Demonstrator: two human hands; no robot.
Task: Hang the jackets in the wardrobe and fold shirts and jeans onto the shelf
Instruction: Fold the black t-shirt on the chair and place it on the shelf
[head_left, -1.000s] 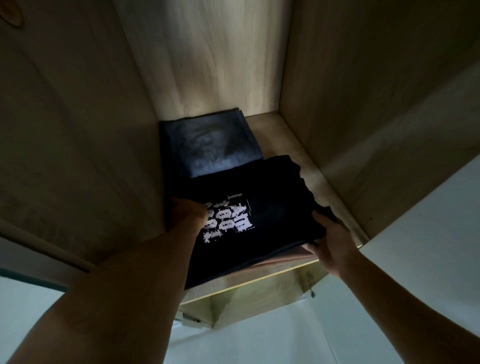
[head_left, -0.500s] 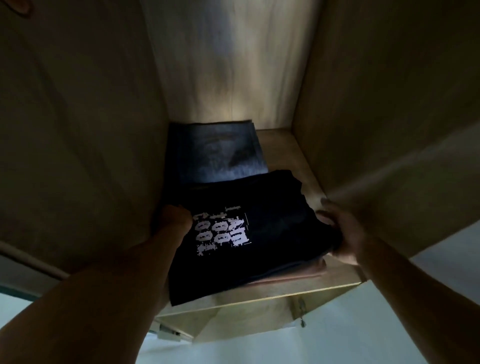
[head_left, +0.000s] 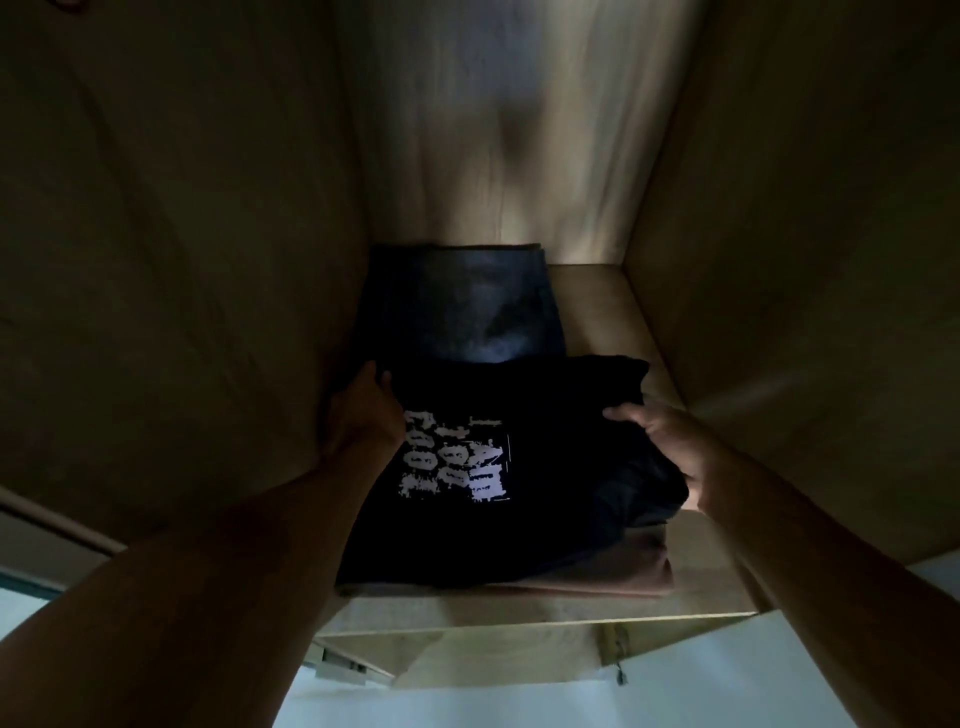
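Observation:
A folded black shirt (head_left: 545, 415) with white printed lettering lies on the wooden shelf (head_left: 597, 306) inside the wardrobe. It rests on a brownish folded garment (head_left: 623, 571) whose edge shows at the front. Behind them lie folded dark blue jeans (head_left: 457, 306) against the back wall. My left hand (head_left: 361, 410) grips the shirt's left edge, close to the left wall. My right hand (head_left: 660, 441) holds the shirt's right edge, thumb on top.
Wooden walls close in on the left (head_left: 182, 260), back (head_left: 509, 130) and right (head_left: 805, 234). A strip of bare shelf runs along the right side. Below the shelf's front edge (head_left: 519, 623) are a metal fitting (head_left: 337, 670) and pale floor.
Both hands have pushed the black shirt further into the shelf, towards the jeans. My left hand slid along to the shirt's far left corner.

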